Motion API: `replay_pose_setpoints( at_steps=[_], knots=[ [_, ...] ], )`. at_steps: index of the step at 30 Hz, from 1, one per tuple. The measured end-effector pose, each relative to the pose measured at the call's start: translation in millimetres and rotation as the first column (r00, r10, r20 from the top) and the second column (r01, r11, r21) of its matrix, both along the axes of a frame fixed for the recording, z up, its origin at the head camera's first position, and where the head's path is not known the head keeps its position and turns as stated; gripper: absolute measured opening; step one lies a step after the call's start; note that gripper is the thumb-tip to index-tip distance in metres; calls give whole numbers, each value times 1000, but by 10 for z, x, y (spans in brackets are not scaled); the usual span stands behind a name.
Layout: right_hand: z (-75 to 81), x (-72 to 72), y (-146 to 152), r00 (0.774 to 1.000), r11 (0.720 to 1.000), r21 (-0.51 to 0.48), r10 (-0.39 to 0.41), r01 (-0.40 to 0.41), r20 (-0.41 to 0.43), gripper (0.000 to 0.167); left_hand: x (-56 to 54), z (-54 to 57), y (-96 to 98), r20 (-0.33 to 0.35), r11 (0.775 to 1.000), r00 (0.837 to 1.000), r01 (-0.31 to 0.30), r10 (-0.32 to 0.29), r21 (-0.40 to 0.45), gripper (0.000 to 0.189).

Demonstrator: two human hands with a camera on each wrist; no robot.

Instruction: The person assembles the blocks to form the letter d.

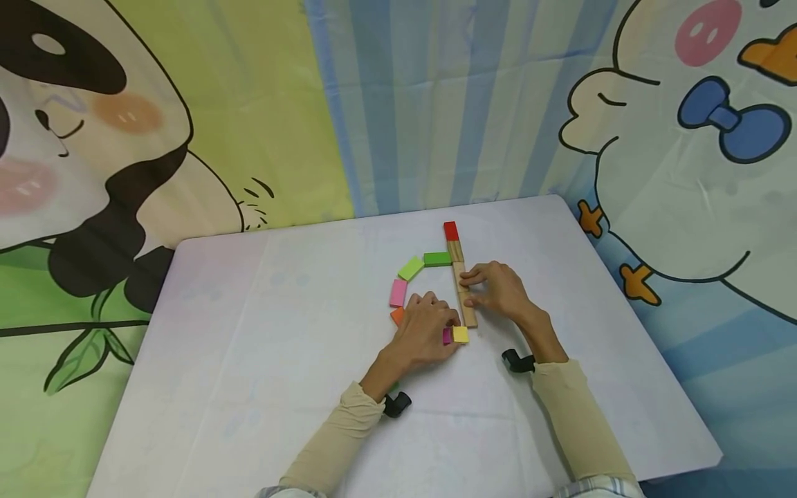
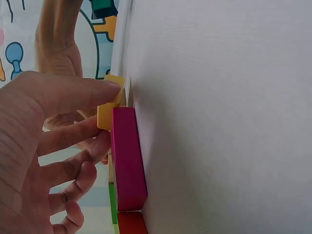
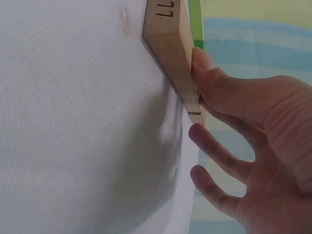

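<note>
My left hand (image 1: 425, 328) pinches a yellow block (image 1: 461, 335) between thumb and fingers. That block sits at the end of a magenta block (image 2: 127, 156), close to the near end of a straight row. My right hand (image 1: 501, 289) is beside this row, its thumb and a fingertip touching a long wooden block (image 3: 165, 48); the other fingers are spread loosely. A shorter wooden block (image 1: 455, 250) and a red block (image 1: 450, 231) continue the row away from me. Part of the curved line of blocks is hidden under my left hand.
A dark green block (image 1: 437, 259), a light green block (image 1: 411, 268), a pink block (image 1: 398, 293) and an orange block (image 1: 396, 316) curve left from the row. All lie on a white table (image 1: 249, 360). A cartoon-printed cloth (image 1: 436, 104) hangs behind it.
</note>
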State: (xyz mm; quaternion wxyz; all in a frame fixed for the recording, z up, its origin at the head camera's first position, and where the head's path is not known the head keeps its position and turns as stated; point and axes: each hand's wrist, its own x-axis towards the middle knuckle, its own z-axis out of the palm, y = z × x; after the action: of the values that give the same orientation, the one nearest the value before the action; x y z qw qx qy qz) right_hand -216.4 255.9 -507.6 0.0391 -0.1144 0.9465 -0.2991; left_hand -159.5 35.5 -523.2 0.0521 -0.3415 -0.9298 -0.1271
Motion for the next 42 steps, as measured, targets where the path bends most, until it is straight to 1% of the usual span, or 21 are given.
replay_pose_setpoints(
  at_steps=[7, 16, 23, 27, 30, 33, 35, 37, 39, 42],
  knots=[
    [-12, 5, 3, 1000, 1000, -12, -7, 7, 6, 45, -14, -40, -19, 24, 1000, 1000, 8, -8, -15, 19],
    [7, 5, -8, 1000, 1000, -9, -3, 3, 3, 45, -29, -52, -24, 15, 1000, 1000, 5, -4, -30, 18],
    [31, 5, -20, 1000, 1000, -2, -7, 7, 10, 46, -24, -29, -59, 31, 999, 1000, 6, -5, -33, 24],
    [39, 8, -27, 1000, 1000, 3, -16, 16, 22, 46, -11, 15, -120, 51, 1000, 999, 0, 0, -17, 31],
    [31, 9, -34, 1000, 1000, 2, -16, 16, 26, 46, 21, 74, -217, 63, 1000, 998, -15, 15, -3, 37],
    [28, 10, -33, 1000, 1000, 5, -9, 9, 18, 46, 59, 164, -357, 81, 998, 996, -34, 30, 48, 40],
    [28, 10, -29, 1000, 1000, 2, 0, 0, 9, 46, 83, 234, -474, 113, 994, 993, -43, 32, 98, 40],
    [26, 10, -21, 1000, 1000, 2, 7, -7, 1, 46, 100, 298, -602, 159, 989, 987, -45, 22, 143, 40],
    [20, 10, -15, 1000, 1000, -6, 10, -10, -4, 46, 111, 352, -740, 218, 985, 976, -36, -2, 170, 40],
    [13, 6, -8, 1000, 1000, -13, 11, -11, -8, 45, 123, 404, -946, 319, 986, 947, -13, -42, 168, 43]
  ],
)
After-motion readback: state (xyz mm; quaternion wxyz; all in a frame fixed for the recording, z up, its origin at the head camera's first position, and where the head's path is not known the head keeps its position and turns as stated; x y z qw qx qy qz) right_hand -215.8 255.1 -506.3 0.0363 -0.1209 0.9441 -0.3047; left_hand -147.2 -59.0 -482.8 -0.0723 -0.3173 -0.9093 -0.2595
